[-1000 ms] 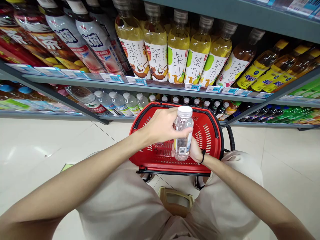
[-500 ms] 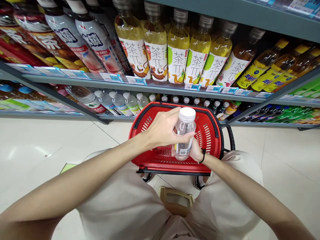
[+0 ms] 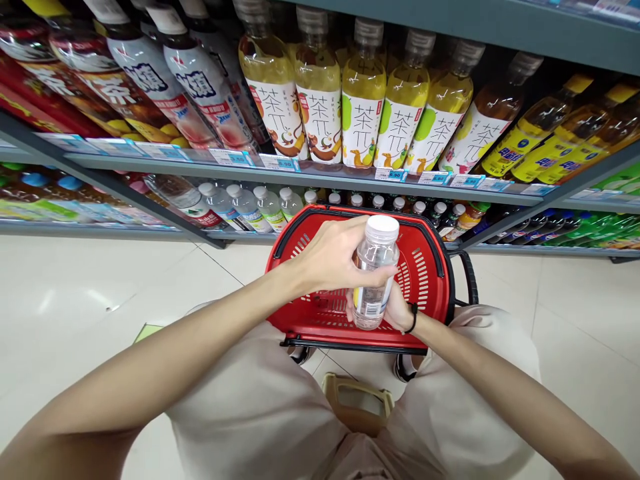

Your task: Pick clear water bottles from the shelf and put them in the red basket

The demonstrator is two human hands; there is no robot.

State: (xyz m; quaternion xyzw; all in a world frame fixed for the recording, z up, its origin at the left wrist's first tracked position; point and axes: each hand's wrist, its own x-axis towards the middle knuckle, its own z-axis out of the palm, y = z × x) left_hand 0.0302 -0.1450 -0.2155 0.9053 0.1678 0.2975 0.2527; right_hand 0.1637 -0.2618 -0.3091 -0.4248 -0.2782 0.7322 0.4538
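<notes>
Bottle (image 3: 374, 300) in left hand (image 3: 336, 257), right hand (image 3: 399, 310), over open basket (image 3: 436, 280), framed by rim (image 3: 355, 348)

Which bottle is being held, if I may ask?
The clear, white-capped bottle over the red basket; the left hand grips it, shelf bottles are untouched.

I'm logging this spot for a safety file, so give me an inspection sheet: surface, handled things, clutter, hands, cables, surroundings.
Surface: pale tiled floor, glossy.
Handled things: clear bottle with white cap, above red basket.
Clutter: beige object, too hidden to identify.
Hands: left hand grips the bottle's side; right hand holds it lower, from behind.
Cables: nothing seen.
Surroundings: shelves with bottled drinks.
</notes>
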